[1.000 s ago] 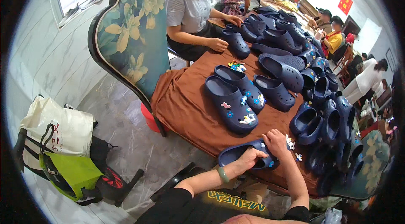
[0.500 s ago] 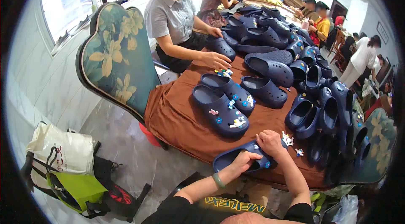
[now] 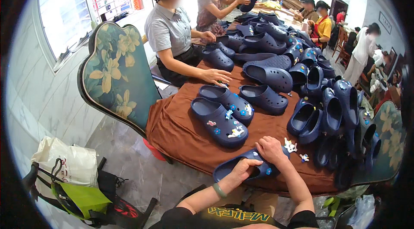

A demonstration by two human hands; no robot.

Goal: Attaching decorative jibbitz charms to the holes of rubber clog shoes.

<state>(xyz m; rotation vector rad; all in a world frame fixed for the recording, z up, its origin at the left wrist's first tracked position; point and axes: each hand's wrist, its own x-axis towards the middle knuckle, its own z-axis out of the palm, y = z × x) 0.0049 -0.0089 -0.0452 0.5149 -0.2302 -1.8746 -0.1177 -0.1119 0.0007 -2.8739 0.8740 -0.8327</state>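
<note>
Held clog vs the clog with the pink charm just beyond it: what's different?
Handling: the held clog has the left hand and right hand on it; the pink-charm clog sits untouched on the brown cloth.
Pose: the held clog's toe points right; the pink-charm clog's points toward the wearer, angled right.
Visibility: hands hide part of the held clog's upper; the pink-charm clog's is in plain view.
Shared: dark blue, blue flower charm.
</note>
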